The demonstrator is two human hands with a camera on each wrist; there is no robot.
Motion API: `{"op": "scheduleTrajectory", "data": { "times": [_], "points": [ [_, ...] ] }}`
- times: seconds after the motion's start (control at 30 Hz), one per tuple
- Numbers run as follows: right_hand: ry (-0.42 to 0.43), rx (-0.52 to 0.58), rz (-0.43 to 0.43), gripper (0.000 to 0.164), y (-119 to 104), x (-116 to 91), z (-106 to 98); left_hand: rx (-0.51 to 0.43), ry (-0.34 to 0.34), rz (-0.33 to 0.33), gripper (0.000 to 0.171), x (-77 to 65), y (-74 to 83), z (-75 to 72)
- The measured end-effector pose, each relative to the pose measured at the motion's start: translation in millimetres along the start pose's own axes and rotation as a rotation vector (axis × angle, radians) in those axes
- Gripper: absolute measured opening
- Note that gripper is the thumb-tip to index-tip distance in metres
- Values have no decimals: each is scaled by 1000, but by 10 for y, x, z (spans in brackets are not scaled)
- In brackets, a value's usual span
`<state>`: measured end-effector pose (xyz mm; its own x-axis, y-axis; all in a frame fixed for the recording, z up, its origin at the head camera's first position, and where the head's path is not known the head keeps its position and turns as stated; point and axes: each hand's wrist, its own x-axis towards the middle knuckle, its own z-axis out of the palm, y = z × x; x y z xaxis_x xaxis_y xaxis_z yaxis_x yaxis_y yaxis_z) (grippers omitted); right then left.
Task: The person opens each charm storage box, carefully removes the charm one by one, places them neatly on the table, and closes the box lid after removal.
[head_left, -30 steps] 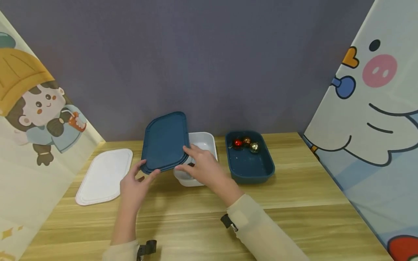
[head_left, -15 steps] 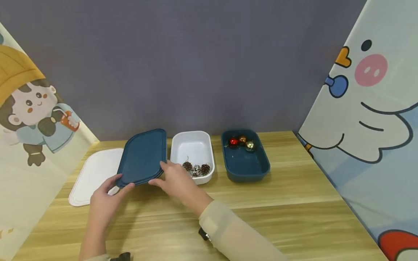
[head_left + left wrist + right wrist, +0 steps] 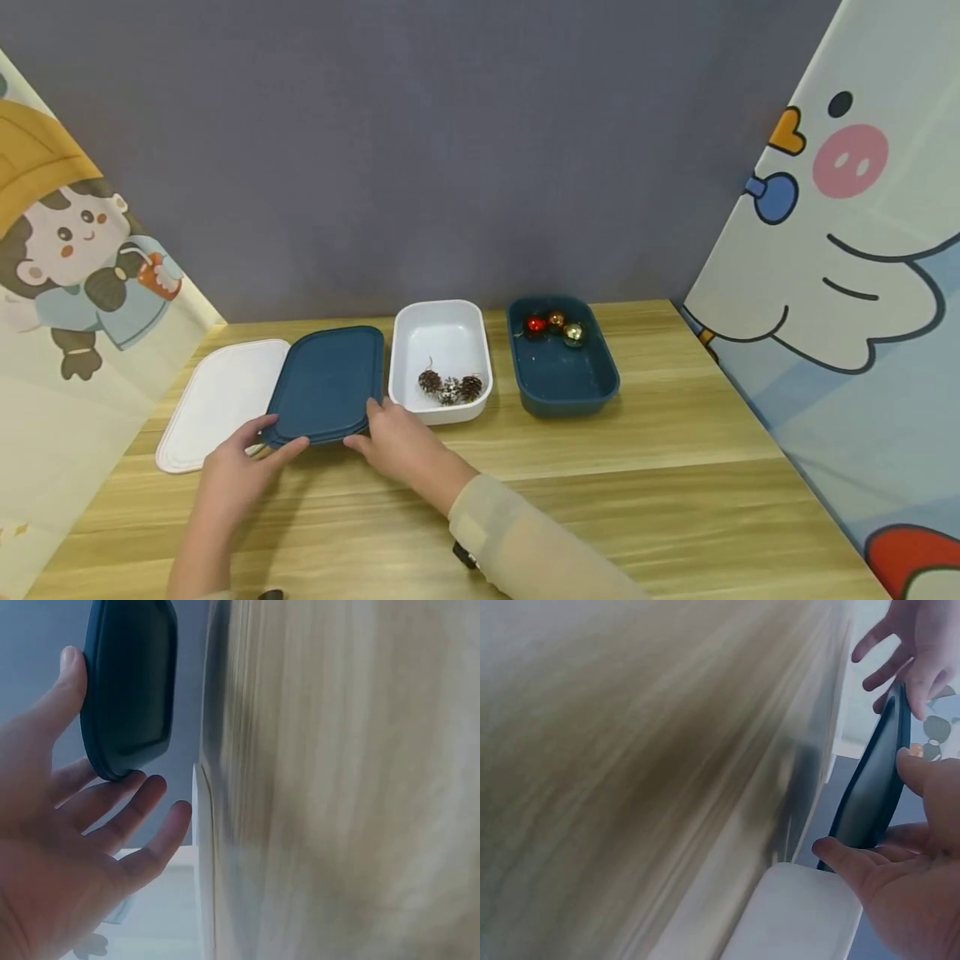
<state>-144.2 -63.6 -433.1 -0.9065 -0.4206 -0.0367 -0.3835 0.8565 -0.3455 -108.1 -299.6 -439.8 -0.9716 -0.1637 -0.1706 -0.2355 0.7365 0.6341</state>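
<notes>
2 hands (image 3: 234,473) (image 3: 401,442), raised edge of blue lid (image 3: 330,383)

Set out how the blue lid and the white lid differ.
The blue lid is dark, the white lid pale. The blue lid is held with its near edge off the table; the white lid lies flat on it. Both are rectangular with rounded corners.

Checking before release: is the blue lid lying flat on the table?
No, the left wrist view shows a gap between the blue lid and the table.
</notes>
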Motion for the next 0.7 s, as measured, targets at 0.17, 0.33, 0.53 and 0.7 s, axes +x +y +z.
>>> {"op": "scheduleTrajectory", "data": {
  "times": [0.17, 0.33, 0.53, 0.7],
  "points": [
    [-16, -16, -1, 75, 35, 5, 64, 79, 3, 50, 99, 59, 7, -2],
    [-20, -55, -10, 74, 41, 4, 115, 137, -38, 89, 96, 128, -32, 2],
    [-49, -86, -18, 71, 48, 27, 168, 200, -60, 131, 92, 163, -85, 9],
    [-70, -146, -48, 68, 65, 40, 200, 307, -75, 175, 93, 205, -114, 1]
  ]
}}
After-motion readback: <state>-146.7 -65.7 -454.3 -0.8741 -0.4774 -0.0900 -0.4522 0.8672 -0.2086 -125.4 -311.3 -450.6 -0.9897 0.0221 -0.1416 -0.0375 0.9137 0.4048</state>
